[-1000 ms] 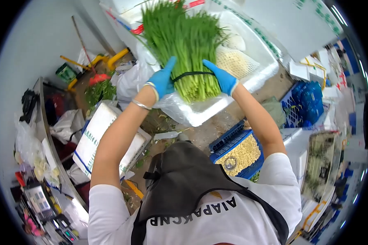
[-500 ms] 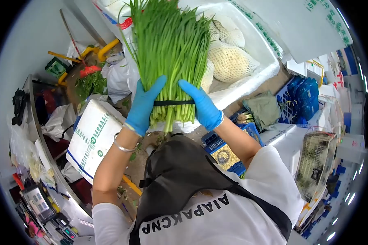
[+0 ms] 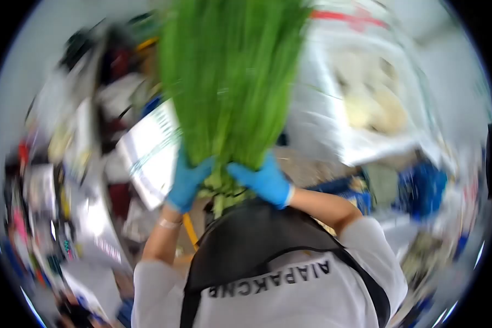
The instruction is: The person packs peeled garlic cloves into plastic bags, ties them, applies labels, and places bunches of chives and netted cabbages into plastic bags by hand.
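Note:
A large bunch of garlic chives (image 3: 229, 93) stands out in front of my body, its green leaves pointing away and its pale cut stems near my apron. My left hand (image 3: 188, 181) in a blue glove wraps round the left side of the stems, thumb across the front. On the other side my right hand (image 3: 267, 180), gloved alike, grips the stems with its thumb pointing inward. The dark band round the bunch is mostly blurred and hidden near the stem ends. Motion smears the leaf tips, which run out of view at the top.
At the right, a white foam box (image 3: 317, 117) lined with plastic holds pale, net-wrapped produce. Left of the bunch is a white box (image 3: 150, 156) with green print. A metal-edged counter (image 3: 95, 202) with assorted items runs along the left; blue crates (image 3: 421, 188) stand at the right.
The view has swung left, so the foam box now appears farther right. Both hands have drawn the bunch closer to my apron, still holding it.

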Available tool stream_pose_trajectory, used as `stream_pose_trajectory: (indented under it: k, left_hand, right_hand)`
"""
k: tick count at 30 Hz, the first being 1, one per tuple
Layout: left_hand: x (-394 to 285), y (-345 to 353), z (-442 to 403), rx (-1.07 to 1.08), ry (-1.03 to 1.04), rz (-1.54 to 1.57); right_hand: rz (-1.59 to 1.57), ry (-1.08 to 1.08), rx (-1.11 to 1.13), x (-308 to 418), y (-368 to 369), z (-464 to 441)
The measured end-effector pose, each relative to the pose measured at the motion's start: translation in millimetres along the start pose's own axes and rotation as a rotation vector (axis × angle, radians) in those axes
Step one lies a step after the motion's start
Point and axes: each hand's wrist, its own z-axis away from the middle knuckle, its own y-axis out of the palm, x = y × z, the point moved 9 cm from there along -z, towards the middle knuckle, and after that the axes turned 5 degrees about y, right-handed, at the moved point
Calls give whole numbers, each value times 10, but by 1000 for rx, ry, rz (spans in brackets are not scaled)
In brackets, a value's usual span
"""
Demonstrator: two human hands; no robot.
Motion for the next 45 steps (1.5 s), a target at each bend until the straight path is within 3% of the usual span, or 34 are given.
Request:
stream_pose_trajectory:
  k: [1,3,7,11,12,13,15,18,21,23,25,27,31,32,33,35,38,39,41,43,45]
  left_hand:
    - [128,-195,-7,-59,-5,-36]
    - [356,-556,-61,-129,112,-99]
    - [978,-1250,-145,-254,236,-89]
    - [2670,-2353,-382,-337,56,0]
    - [3167,-2614,-411,-403,-26,-134]
    - [3435,-2469,-419,-468,-102,-284]
    - [3647,-2600,-305,-531,-170,-195]
    - [3653,-2581,-130,-573,-230,-174]
    - [3533,-2663,262,-703,-296,-247]
    - [3391,-2735,735,-854,-291,-206]
    - [3609,-2828,1132,-865,-280,-293]
    - [3706,-2830,1678,-841,-347,-143]
    - [3684,-2714,2824,-965,-446,-196]
    - [3793,-2711,3058,-963,-496,-241]
    - [3792,-2700,3236,-969,-501,-211]
    - [3762,-2742,3556,-992,-506,-151]
    - [3954,-2964,3967,-1125,-510,-78]
    - [4033,-3074,4089,-1160,-521,-37]
    - [4089,-3456,4303,-1276,-518,-93]
    - [4246,-3908,4528,-1353,-537,-206]
    - [4628,-4706,4659,-1394,-557,-381]
  right_hand:
    - [3,154,50,-215,116,-123]
    - [19,-15,68,-486,273,-447]
    - [82,44,110,-1642,378,-1157]
    - [80,259,253,-3050,847,-1879]
    - [125,332,269,-3288,998,-1946]
    - [147,402,233,-3547,649,-1951]
    - [384,297,244,-4004,559,-2164]
    - [472,280,247,-4292,364,-2335]
    - [680,530,-136,-4189,-109,-2256]
    - [659,417,-234,-4202,-603,-2464]
    - [885,3,-237,-3166,-98,-2100]
    - [819,-239,-176,-2864,66,-1966]
    - [760,-169,30,-2802,584,-1742]
    - [826,-301,118,-2806,806,-1680]
    - [790,-301,200,-2883,1006,-1634]
    - [781,-94,338,-3215,1394,-1605]
    - [855,-43,595,-3520,2344,-1378]
    - [885,-8,676,-3665,2621,-1297]
    - [1021,-334,822,-3795,3294,-1066]
    - [1134,-26,931,-4247,3715,-966]
    - [1173,14,932,-4617,4092,-839]
